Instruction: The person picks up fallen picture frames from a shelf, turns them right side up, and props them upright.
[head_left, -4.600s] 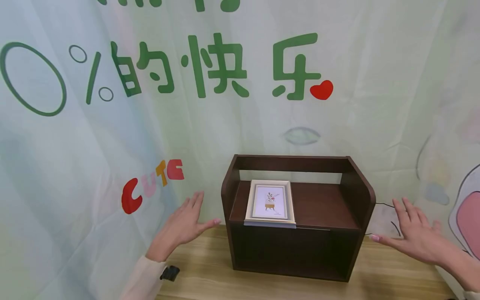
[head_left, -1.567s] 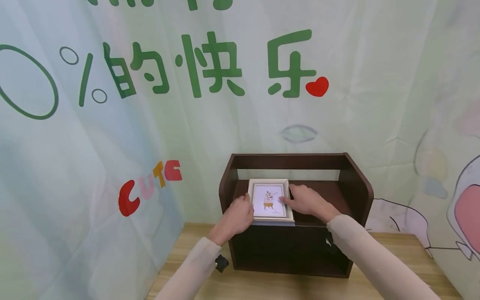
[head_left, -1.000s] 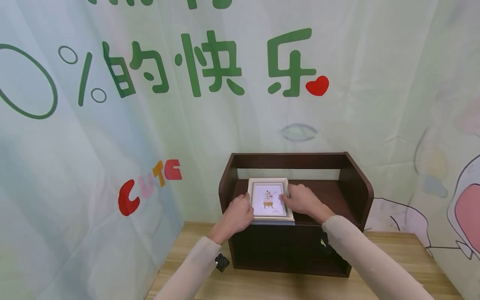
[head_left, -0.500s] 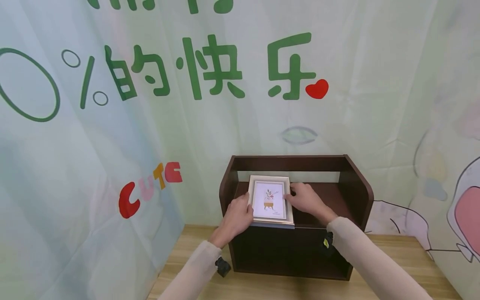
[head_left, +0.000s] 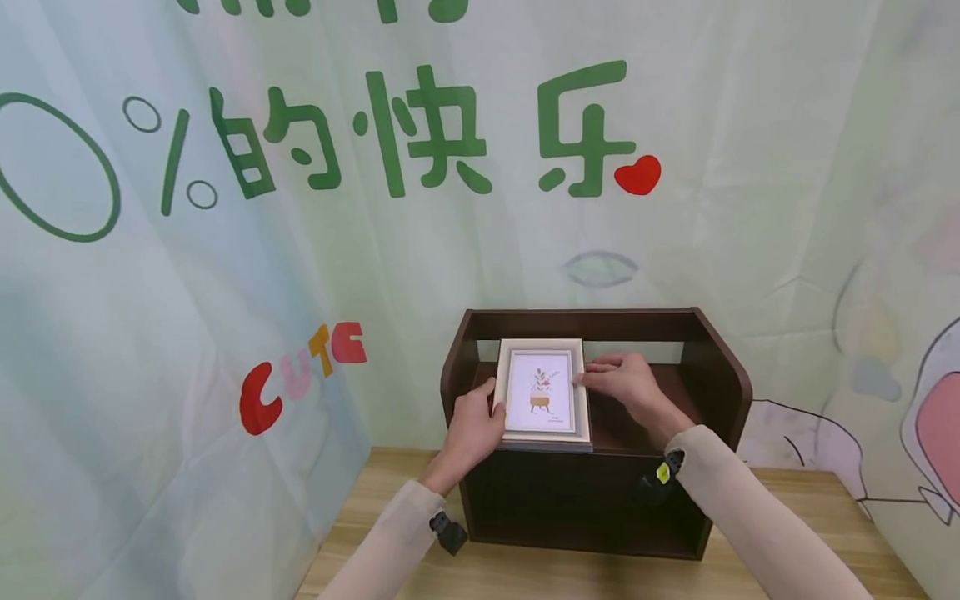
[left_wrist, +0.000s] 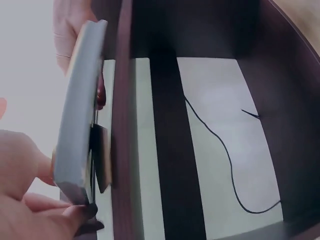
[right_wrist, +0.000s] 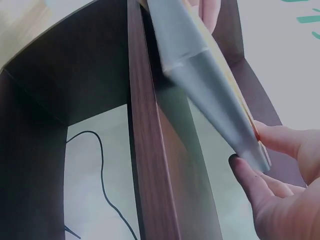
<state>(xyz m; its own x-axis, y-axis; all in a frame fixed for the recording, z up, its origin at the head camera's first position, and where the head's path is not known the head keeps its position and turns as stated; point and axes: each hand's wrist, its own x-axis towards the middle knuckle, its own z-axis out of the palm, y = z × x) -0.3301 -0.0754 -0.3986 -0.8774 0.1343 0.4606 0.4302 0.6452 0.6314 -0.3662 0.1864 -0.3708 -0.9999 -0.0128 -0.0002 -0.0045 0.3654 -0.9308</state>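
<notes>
A picture frame (head_left: 542, 392) with a pale border and a potted-plant print leans back over the top board of a dark brown shelf (head_left: 667, 400). My left hand (head_left: 472, 425) pinches its left edge, thumb on the front side and fingertips behind. At the right edge my right hand (head_left: 630, 387) holds it the same way, as the right wrist view shows with its thumb and fingers around the frame (right_wrist: 215, 85). In the left wrist view the frame's silvery side (left_wrist: 80, 115) stands away from the board, and a dark flap (left_wrist: 101, 157) juts from its back.
The shelf stands on a light wooden table (head_left: 397, 492), its lower compartment (head_left: 577, 508) in shadow below the board. Behind hangs a printed curtain (head_left: 480, 233) with green characters. Side panels and a back rail (head_left: 585, 323) border the top board.
Earlier both hands were apart from the frame, which lay flat on the board. They came to its two edges, and its far end has since tilted upward.
</notes>
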